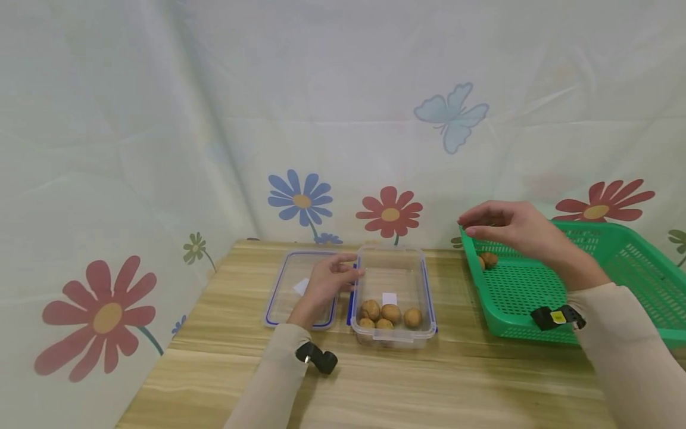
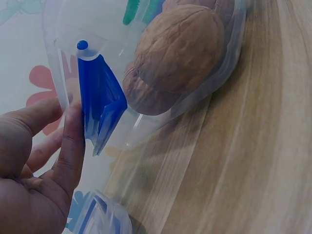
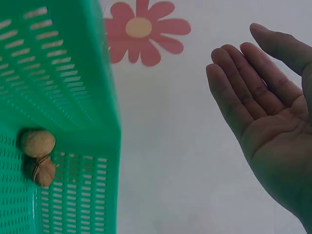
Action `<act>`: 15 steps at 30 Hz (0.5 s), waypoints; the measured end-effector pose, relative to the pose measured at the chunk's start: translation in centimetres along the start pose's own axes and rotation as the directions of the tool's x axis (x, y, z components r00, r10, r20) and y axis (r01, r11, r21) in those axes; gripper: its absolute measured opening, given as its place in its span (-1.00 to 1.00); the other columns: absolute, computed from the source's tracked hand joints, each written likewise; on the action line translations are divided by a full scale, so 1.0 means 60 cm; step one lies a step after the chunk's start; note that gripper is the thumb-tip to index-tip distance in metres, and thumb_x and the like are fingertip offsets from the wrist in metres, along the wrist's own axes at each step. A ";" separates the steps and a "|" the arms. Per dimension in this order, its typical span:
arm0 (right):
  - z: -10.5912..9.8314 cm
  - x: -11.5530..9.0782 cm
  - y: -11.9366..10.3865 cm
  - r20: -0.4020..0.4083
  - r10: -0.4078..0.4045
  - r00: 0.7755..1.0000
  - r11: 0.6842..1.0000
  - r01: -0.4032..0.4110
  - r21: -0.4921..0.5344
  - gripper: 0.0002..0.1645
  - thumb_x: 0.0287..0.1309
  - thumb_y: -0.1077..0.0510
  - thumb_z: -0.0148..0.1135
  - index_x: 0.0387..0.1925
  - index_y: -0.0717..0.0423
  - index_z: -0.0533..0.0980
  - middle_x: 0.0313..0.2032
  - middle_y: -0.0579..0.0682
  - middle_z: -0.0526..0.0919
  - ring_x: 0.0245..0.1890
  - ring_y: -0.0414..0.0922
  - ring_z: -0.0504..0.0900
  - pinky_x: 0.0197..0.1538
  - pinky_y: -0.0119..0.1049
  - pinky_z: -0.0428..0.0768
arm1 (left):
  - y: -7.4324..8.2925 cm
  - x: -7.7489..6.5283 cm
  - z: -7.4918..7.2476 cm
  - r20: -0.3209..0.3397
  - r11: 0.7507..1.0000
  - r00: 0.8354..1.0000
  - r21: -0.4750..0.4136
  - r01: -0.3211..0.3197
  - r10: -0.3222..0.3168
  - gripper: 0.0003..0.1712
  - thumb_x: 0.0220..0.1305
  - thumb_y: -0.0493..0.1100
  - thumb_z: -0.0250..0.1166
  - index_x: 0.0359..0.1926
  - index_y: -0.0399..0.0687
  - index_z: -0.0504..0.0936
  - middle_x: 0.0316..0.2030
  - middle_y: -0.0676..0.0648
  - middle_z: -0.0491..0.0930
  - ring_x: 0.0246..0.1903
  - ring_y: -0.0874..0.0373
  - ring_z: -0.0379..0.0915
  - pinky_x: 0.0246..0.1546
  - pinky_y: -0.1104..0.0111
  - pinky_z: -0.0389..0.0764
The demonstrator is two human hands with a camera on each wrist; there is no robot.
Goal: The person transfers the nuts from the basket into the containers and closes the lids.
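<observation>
My left hand [image 1: 328,281] holds the left rim of a clear plastic food container [image 1: 391,335], with the fingers beside a blue side clip [image 2: 100,100]. Several walnuts [image 1: 391,313] lie at the container's near end; through its wall a large walnut [image 2: 183,46] shows close up in the left wrist view. My right hand [image 1: 517,229] is raised over the left part of a green basket [image 1: 495,325], palm bare and fingers nearly straight in the right wrist view. Two walnuts [image 3: 38,143] sit together in a corner of this basket.
A clear lid with a blue seal [image 1: 281,292] lies flat on the wooden table [image 1: 230,351], left of the container and partly behind my left hand. Behind the table hangs a pale curtain [image 1: 343,149] printed with flowers and a butterfly. Black straps circle both wrists.
</observation>
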State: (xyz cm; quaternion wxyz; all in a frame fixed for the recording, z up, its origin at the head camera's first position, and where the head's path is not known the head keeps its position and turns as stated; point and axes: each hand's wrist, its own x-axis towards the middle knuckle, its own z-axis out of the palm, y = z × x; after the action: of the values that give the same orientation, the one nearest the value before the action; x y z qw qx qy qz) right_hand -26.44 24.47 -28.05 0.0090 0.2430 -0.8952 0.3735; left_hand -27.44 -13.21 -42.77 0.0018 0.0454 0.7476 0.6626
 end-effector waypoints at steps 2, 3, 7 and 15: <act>-0.005 -0.001 0.012 0.002 0.018 1.000 1.000 -0.018 0.002 -0.52 0.49 -0.11 0.33 0.29 -0.02 0.63 0.17 0.00 0.72 0.09 -0.24 0.67 0.08 -0.41 0.61 | 0.001 0.000 0.000 0.002 1.000 1.000 0.001 -0.001 0.001 -0.45 0.39 -0.21 0.48 0.34 -0.24 0.60 -0.09 -0.24 0.71 -0.15 -0.11 0.71 -0.15 0.24 0.80; -0.008 -0.001 0.017 0.004 0.033 0.999 0.999 -0.033 0.004 -0.51 0.49 -0.13 0.32 0.30 -0.02 0.62 0.18 0.01 0.71 0.10 -0.24 0.65 0.11 -0.35 0.61 | 0.001 0.000 0.000 0.003 1.000 1.000 -0.001 -0.001 0.001 -0.45 0.39 -0.21 0.48 0.34 -0.23 0.60 -0.09 -0.24 0.71 -0.15 -0.11 0.71 -0.14 0.24 0.80; -0.016 -0.001 0.037 0.003 0.083 0.997 0.996 -0.083 0.015 -0.46 0.50 -0.16 0.30 0.34 -0.02 0.59 0.24 0.01 0.68 0.16 -0.23 0.60 0.19 -0.15 0.58 | 0.002 0.002 0.000 0.009 1.000 1.000 -0.005 0.004 -0.004 -0.46 0.39 -0.22 0.48 0.34 -0.22 0.61 -0.08 -0.24 0.71 -0.12 -0.12 0.71 -0.13 0.25 0.80; -0.025 0.007 0.072 0.007 0.148 0.989 0.989 -0.148 0.025 -0.39 0.50 -0.19 0.29 0.37 0.05 0.56 0.28 0.06 0.64 0.28 0.01 0.54 0.27 0.06 0.54 | 0.000 0.002 0.000 0.006 1.000 1.000 0.008 0.025 -0.025 -0.47 0.40 -0.22 0.47 0.33 -0.19 0.62 -0.09 -0.22 0.71 -0.14 -0.08 0.71 -0.14 0.26 0.80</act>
State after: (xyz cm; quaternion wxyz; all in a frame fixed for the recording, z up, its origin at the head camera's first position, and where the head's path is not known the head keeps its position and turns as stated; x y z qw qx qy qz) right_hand -28.98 27.89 -29.75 -0.0244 0.1769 -0.9060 0.3838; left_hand -27.57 -13.22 -42.78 0.0123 0.0378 0.7506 0.6596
